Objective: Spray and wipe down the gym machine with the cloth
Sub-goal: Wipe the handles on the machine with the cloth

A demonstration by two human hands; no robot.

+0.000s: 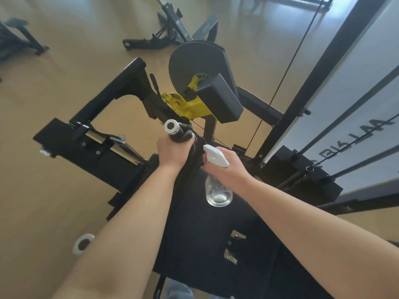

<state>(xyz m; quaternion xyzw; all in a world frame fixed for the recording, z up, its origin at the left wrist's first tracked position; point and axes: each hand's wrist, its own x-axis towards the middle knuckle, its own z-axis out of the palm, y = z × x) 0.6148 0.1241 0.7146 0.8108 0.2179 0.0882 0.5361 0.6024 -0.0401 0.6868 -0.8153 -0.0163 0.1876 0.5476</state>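
Observation:
A black gym machine (103,147) with yellow adjustment parts (190,105) and grey pads fills the middle of the head view. My left hand (172,151) grips a dark cloth (183,132) wrapped round a handle with a chrome end cap (171,126). The cloth hangs down below the hand. Just to the right, my right hand (226,167) holds a clear spray bottle (218,190) by its neck, the white trigger head (216,155) pointing left toward the cloth-covered handle. The bottle looks nearly empty.
The weight stack frame and cables (313,89) rise at the right behind a pale panel. Another black machine (168,29) stands further off on the tan floor, and a third (19,39) at the far left. A round chrome cap (83,243) shows at the lower left.

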